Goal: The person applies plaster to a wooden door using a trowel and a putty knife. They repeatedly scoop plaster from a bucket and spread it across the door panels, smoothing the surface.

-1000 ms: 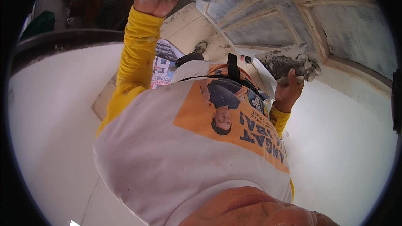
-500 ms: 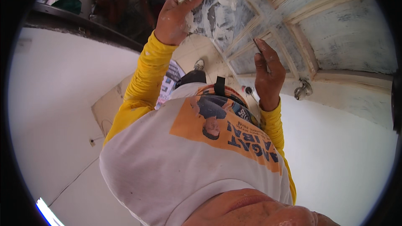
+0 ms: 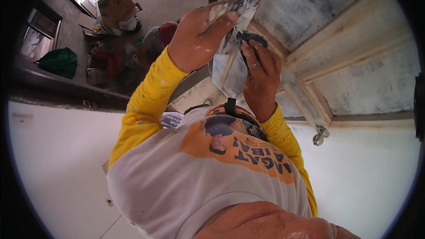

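Observation:
My left hand [image 3: 199,37] is closed on a flat putty board [image 3: 241,9], smeared with grey and white putty and now seen at a steep tilt. Close to its lower edge, my right hand [image 3: 262,73] grips a dark, flat putty spreader [image 3: 251,38] between thumb and fingers. The spreader meets or nearly meets the board; I cannot tell exactly where they touch. Both hands carry white specks. Beside them on the right stands a panelled door [image 3: 305,6], its panels coated in patchy white and grey, with brownish mouldings.
A round metal doorknob [image 3: 319,136] juts out below the panels. Beyond a dark ledge [image 3: 57,86] at upper left are a green bag [image 3: 59,62], a cardboard box [image 3: 117,8] and a person in a dark red cap [image 3: 168,33]. A white wall [image 3: 57,150] runs along the left.
My right hand has moved up and left to the putty board. The board has tilted from nearly face-on to steeply angled. The view has swung, showing more of the room at upper left.

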